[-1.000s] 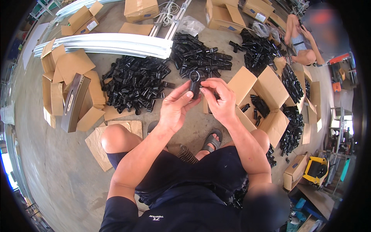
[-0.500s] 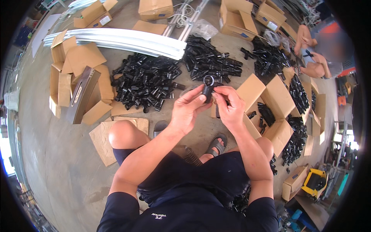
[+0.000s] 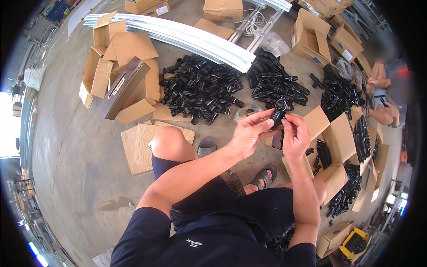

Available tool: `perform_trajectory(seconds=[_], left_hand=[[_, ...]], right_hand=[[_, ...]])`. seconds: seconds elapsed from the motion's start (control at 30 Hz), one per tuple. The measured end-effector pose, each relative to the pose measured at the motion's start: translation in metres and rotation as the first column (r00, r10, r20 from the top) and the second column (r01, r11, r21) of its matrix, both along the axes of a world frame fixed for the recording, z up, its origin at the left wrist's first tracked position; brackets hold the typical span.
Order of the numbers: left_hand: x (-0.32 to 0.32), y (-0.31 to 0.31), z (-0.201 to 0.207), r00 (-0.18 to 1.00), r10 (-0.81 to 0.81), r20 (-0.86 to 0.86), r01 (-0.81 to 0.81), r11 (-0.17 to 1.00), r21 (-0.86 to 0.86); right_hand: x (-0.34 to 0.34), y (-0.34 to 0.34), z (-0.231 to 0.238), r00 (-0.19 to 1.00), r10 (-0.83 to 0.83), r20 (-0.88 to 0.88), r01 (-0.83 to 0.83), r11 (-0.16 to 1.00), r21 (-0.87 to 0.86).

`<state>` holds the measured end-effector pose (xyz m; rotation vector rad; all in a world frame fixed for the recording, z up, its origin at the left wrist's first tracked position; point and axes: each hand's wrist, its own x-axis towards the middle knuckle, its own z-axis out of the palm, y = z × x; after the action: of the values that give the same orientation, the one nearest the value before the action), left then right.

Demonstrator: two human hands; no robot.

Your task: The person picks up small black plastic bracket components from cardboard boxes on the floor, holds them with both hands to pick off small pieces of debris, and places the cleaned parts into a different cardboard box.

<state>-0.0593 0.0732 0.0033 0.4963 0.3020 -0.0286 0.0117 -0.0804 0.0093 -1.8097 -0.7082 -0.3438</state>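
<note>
A black fitting point(image 3: 277, 118) with a round ring at its upper end is held up in front of me. My left hand point(image 3: 249, 133) is closed around it, thumb along its near side. Right beside the fitting, the thumb and fingers of my right hand point(image 3: 295, 139) are pinched together against its right side; whatever small thing they may hold is hidden. Beyond my hands lie a left pile of black fittings point(image 3: 200, 89) and a middle pile of black fittings point(image 3: 278, 82) on the floor. Close to my right forearm stands an open cardboard box point(image 3: 341, 138) with black parts inside.
Long white metal profiles point(image 3: 178, 35) lie across the far side. Open cartons point(image 3: 95, 75) stand at the left, with a brown metal channel point(image 3: 124, 89) leaning there. Flattened cardboard point(image 3: 133, 149) lies by my left knee. Another person point(image 3: 382, 84) sits at the far right near more black parts.
The view has swung left, so the scene and my hands appear farther right. My hands keep hold of the fitting in nearly the same pose.
</note>
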Motion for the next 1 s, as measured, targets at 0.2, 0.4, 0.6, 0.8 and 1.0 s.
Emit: perform_trajectory(seconds=[0.2,0.4,0.6,0.8,1.0], left_hand=[[0.001,-0.001,-0.004,1.0,-0.007,0.025,0.008,1.0,-0.017],[0.0,-0.005,-0.002,1.0,0.004,0.02,-0.003,0.999,-0.034],[0.001,-0.005,-0.004,1.0,0.012,0.024,-0.011,0.999,-0.041],[0.0,-0.007,-0.004,1.0,0.022,0.016,-0.022,0.999,-0.05],[0.001,-0.007,-0.005,1.0,0.021,0.001,-0.021,0.999,-0.032]], right_hand=[[0.0,-0.004,0.003,0.999,0.002,0.033,-0.001,0.999,-0.049],[0.003,-0.007,-0.004,1.0,-0.012,-0.014,0.012,1.0,-0.011],[0.001,-0.005,0.009,0.993,0.01,0.12,0.003,0.994,-0.111],[0.001,-0.005,0.006,0.994,-0.014,0.106,0.026,0.993,-0.111],[0.0,-0.005,-0.003,0.998,-0.008,-0.064,0.007,1.0,-0.017]])
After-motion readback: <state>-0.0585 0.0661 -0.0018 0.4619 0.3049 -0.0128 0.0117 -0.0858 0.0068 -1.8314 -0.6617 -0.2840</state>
